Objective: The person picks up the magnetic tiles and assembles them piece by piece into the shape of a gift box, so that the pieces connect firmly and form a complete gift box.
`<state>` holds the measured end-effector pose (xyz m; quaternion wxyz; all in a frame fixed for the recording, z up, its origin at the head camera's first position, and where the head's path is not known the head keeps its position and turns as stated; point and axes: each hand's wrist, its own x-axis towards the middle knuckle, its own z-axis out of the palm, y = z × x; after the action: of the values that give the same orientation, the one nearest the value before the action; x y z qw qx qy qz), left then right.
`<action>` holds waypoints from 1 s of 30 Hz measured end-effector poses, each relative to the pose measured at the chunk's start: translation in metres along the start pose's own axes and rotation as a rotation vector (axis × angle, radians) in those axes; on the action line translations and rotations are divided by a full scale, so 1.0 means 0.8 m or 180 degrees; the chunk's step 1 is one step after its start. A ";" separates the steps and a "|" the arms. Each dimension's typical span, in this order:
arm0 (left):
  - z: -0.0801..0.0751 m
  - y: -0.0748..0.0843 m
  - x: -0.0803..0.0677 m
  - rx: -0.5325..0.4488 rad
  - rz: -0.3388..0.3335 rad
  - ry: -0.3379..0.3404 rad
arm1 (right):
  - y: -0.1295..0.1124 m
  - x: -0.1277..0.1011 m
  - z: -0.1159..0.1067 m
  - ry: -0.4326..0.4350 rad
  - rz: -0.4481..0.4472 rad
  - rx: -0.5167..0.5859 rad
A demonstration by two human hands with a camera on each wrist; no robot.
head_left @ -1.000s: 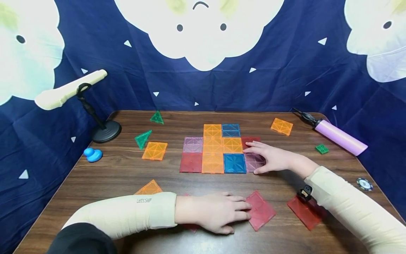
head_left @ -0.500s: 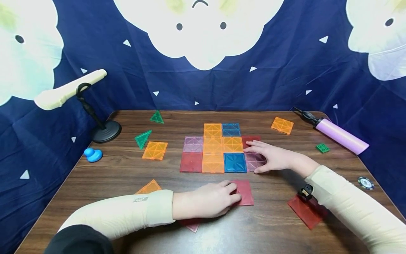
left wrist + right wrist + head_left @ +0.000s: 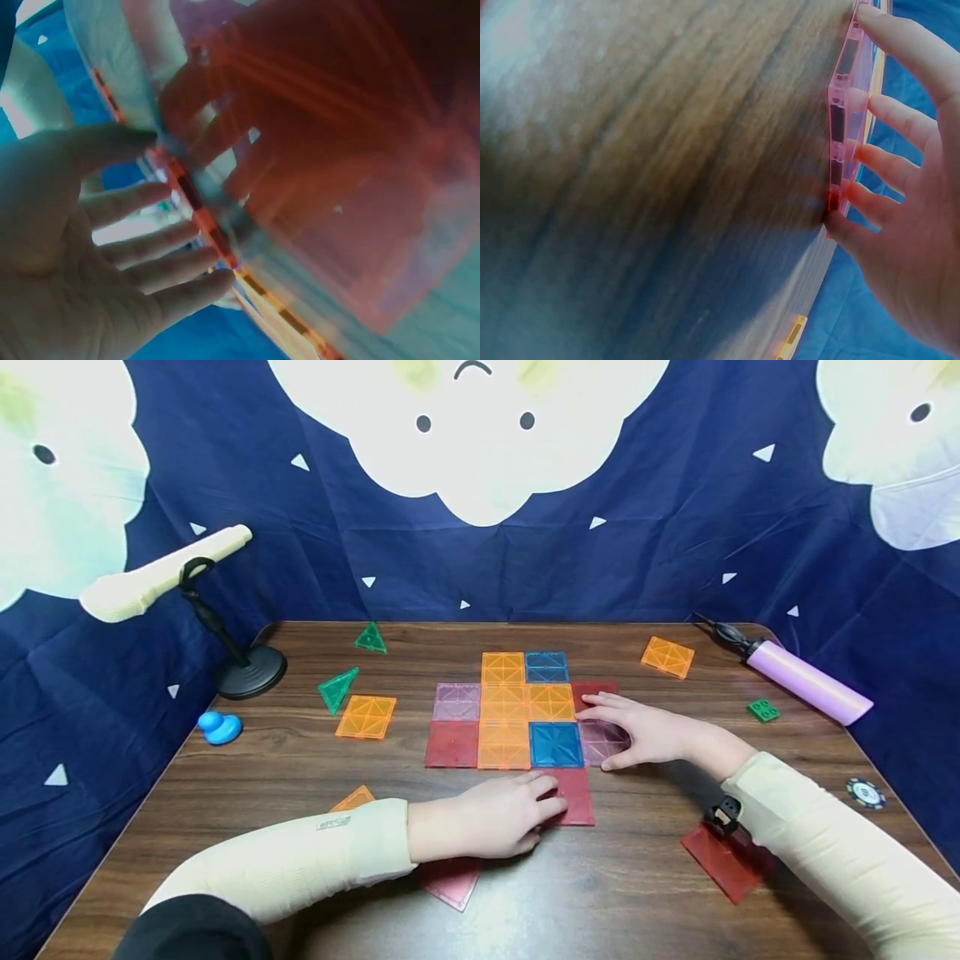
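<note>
"Lying where, relative to the left hand (image 3: pixel 491 817), is the red tile (image 3: pixel 574 802)?"

"It is extending rightward from loosely spread fingers, seemingly meeting the blue tile (image 3: pixel 556 744); the right hand (image 3: pixel 651 732) is spanning the purple tile (image 3: pixel 600 739), fingers apart."

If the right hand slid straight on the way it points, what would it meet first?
Most likely the orange tile just ahead of the right hand. The tile lies flat, so the hand might pass over it; its height is unclear.
</note>
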<state>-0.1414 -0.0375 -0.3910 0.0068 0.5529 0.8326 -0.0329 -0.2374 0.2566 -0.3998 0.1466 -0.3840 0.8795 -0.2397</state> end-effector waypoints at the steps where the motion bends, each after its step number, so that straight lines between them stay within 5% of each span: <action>1: 0.000 -0.002 -0.003 -0.0047 0.0007 -0.0027 | 0.000 0.000 0.001 -0.0001 0.0000 0.0005; 10: -0.014 -0.019 -0.074 -0.0615 0.0478 0.0316 | 0.000 -0.002 0.002 0.0001 -0.0008 0.0009; 14: -0.017 -0.025 -0.114 -0.0567 0.0558 0.0519 | -0.001 0.000 0.000 -0.0018 0.0004 0.0021; 19: -0.017 -0.025 -0.152 -0.0565 0.0382 0.0287 | -0.002 0.003 -0.001 -0.0043 -0.0018 -0.0003; 24: -0.014 -0.012 -0.160 -0.0516 -0.0034 -0.0078 | -0.001 0.003 -0.001 -0.0036 -0.0022 -0.0007; 30: -0.001 -0.004 -0.137 -0.0136 -0.0165 0.0236 | 0.002 0.003 0.001 -0.0011 -0.0036 -0.0050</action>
<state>-0.1017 -0.1400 -0.3848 -0.0132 0.5317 0.8468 0.0052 -0.2400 0.2555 -0.4015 0.1438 -0.3905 0.8789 -0.2331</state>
